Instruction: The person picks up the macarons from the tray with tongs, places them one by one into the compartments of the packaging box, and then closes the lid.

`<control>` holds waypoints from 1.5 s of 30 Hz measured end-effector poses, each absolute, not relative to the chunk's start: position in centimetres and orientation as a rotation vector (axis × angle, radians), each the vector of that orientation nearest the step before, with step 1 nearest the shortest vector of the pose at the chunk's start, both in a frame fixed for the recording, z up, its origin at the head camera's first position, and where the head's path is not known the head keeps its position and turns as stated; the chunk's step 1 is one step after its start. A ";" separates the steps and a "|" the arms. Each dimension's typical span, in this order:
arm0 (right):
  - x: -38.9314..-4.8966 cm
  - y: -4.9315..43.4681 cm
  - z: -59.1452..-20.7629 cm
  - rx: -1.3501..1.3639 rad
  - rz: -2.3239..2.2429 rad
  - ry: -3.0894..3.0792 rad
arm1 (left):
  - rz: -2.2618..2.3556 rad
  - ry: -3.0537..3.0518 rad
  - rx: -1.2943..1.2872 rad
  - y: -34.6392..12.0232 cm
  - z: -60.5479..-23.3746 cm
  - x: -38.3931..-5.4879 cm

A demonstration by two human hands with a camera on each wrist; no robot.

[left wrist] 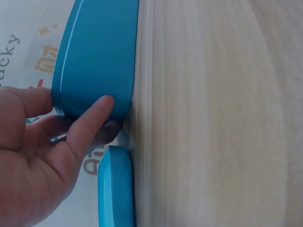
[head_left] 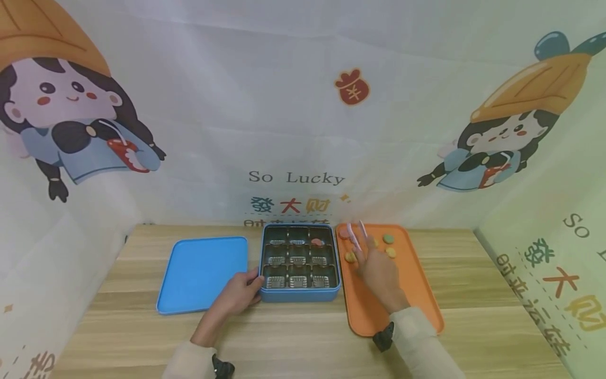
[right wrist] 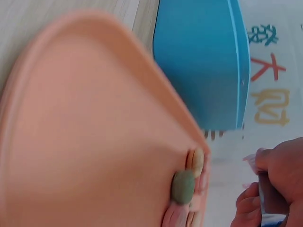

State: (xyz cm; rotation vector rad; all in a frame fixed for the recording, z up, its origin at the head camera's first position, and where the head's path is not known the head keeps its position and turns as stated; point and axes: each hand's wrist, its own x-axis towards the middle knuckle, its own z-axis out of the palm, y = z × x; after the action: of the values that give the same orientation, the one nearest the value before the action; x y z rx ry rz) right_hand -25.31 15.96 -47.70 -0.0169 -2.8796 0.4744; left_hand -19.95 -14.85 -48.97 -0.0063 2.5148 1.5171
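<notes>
In the head view my right hand (head_left: 381, 276) holds pale tongs (head_left: 354, 237) above the far part of an orange tray (head_left: 393, 305). The two arms of the tongs stand apart; whether anything is between the tips is unclear. Several macarons lie on that tray, among them a green macaron (right wrist: 183, 187) and a pink macaron (right wrist: 175, 216). My left hand (head_left: 239, 292) grips the near left corner of a blue tin box (head_left: 300, 296), thumb at the rim (left wrist: 57, 94) and fingers against its side. One reddish macaron (head_left: 317, 242) sits in the box's far right compartment.
Left of the box lies a flat blue lid (head_left: 203, 273) on the wooden table (head_left: 303, 342). The box stands close to the tray's left edge. A printed cloth (head_left: 293, 121) hangs behind the table and along both sides.
</notes>
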 end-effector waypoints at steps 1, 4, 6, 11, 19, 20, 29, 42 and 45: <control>-25.4 16.2 -47.7 -0.027 0.480 -2.898 | 1.520 2.515 -0.006 -14.9 -48.9 -20.0; -25.5 16.9 -47.8 -0.029 0.485 -2.945 | 1.526 2.515 -0.004 -14.9 -48.8 -19.9; -25.6 17.1 -47.9 -0.019 0.492 -2.976 | 1.529 2.512 -0.008 -14.9 -48.8 -19.9; -25.9 17.4 -48.5 -0.070 0.491 -3.063 | 1.533 2.515 -0.009 -15.0 -48.9 -20.0; -26.8 16.8 -48.6 -0.112 0.501 -3.107 | 1.545 2.515 0.030 -15.1 -49.0 -20.0; -26.9 16.7 -48.6 -0.113 0.501 -3.112 | 1.546 2.515 0.033 -15.1 -48.9 -19.9; -27.4 16.8 -48.8 -0.159 0.538 -3.092 | 1.541 2.520 0.029 -15.0 -48.9 -20.0; -26.7 17.2 -49.4 -0.002 0.485 -3.016 | 1.520 2.530 0.018 -15.0 -49.1 -20.1; -26.4 17.1 -49.1 0.034 0.503 -2.991 | 1.523 2.528 0.010 -15.0 -49.1 -20.0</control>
State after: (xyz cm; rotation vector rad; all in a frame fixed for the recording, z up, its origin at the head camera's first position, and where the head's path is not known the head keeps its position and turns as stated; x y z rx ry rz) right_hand -26.36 17.08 -49.11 0.0344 -2.9907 0.5030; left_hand -20.02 -15.01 -49.13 0.0105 2.5283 1.5231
